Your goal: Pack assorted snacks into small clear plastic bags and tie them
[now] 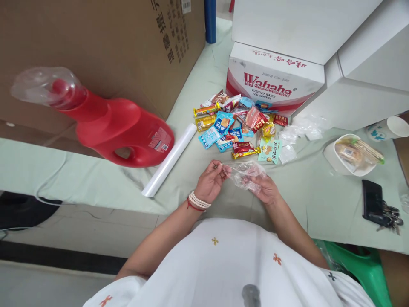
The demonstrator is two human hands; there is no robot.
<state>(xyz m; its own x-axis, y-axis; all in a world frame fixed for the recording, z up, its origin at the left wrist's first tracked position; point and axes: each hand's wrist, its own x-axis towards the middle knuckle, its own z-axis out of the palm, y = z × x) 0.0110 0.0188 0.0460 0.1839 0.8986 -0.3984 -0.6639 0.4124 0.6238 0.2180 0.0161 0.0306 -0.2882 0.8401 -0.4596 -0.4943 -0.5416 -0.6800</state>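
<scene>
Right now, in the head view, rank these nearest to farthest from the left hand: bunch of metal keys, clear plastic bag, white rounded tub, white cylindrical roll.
1. Clear plastic bag: pinched in the left hand.
2. White cylindrical roll: left of that hand.
3. White rounded tub: right, beyond the right hand.
4. Metal keys: farther right.

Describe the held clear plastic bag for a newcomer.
Find the Wahaha carton, then the snack pile before it. On the pile's near side, left hand and right hand grip the clear plastic bag. Unlike the loose plastic beside the pile, it is held.
</scene>
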